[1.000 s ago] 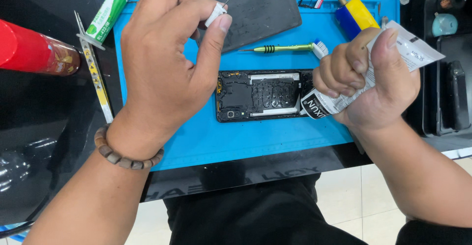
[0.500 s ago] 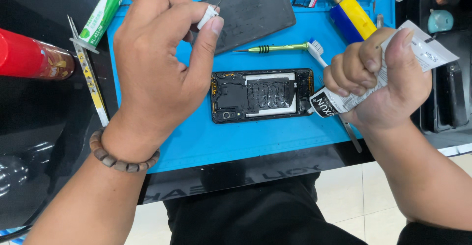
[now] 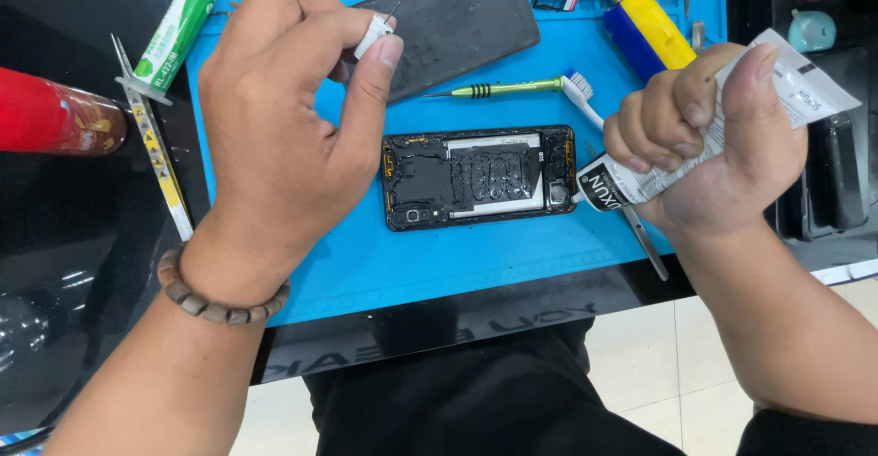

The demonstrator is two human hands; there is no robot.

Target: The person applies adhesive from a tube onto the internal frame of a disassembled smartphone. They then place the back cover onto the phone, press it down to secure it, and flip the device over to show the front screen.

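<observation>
head view first: we see the blue silicone work mat (image 3: 512,255) spread over the black table (image 3: 82,264), and on it, near the middle, the opened black smartphone body (image 3: 478,177) lying flat with its insides up. above it rests the dark detached back cover (image 3: 457,21), with a green-handled screwdriver (image 3: 498,88) between them. our right hand (image 3: 709,150) is a tight fist around the crumpled white soft glue tube (image 3: 722,136), nozzle end just beside the phone's right edge. we judge the tube light and yielding, best squeezed from its flattened tail; the phone looks fragile and is best held by its rim. our left hand (image 3: 293,136) hovers above the mat, wrist bent, thumb and fingers pinched shut on the small white tube cap (image 3: 373,35) with its thin pin.
</observation>
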